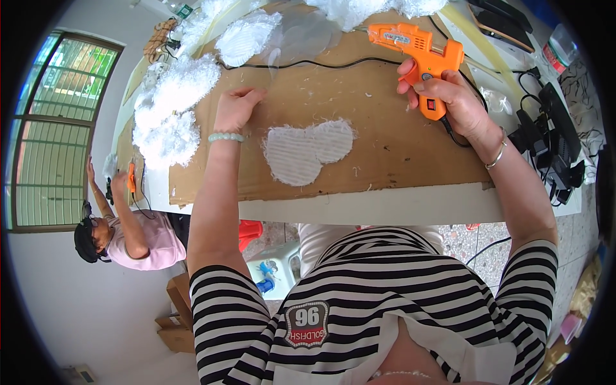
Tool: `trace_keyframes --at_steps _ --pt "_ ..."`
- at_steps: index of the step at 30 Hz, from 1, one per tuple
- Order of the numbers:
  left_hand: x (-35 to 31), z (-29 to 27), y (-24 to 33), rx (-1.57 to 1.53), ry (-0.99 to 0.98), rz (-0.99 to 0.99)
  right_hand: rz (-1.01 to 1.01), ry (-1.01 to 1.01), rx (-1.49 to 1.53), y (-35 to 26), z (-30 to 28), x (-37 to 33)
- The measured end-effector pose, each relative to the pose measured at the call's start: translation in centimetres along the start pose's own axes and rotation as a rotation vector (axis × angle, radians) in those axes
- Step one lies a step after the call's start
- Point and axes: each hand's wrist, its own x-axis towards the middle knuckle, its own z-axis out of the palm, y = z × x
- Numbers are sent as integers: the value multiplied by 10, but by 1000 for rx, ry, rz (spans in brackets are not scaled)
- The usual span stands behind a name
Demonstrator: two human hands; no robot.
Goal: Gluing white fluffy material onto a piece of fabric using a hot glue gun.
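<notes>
My right hand (457,102) is wrapped round the handle of an orange hot glue gun (417,45), its nozzle pointing left over the far part of the cardboard. My left hand (239,109) hovers above the cardboard with thumb and fingertips pinched together; whatever they hold, if anything, is too small or too clear to make out. Between the hands and closer to me lies a white ribbed fabric piece (308,151) with rounded lobes and frayed edges. Neither hand touches it. Beyond my left hand sits a fluffy white piece (249,40).
Brown cardboard (385,160) covers much of the white table (359,208). Fluffy white material (168,122) heaps along the left. A black cable (321,63) crosses the far side. Black adapters (545,141) crowd the right edge. Another person (138,237) works at the left with an orange tool.
</notes>
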Motion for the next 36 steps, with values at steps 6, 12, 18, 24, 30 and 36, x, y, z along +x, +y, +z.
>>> trace_keyframes --at_steps 6,12,18,24,30,36 --pt "2 -5 -1 -36 -40 -20 13 4 -4 1 0 0" --pt "1 5 -3 12 25 92 4 20 4 -1 0 -1" --pt "8 -8 4 23 405 499 3 8 2 1 1 -2" --pt "-33 -33 53 -430 224 359 -31 6 -21 5 -1 0" --pt "-74 -62 39 -24 227 636 -46 -2 -88 7 -7 4" --pt "-107 -54 59 -130 80 575 -49 7 -140 10 -10 4"
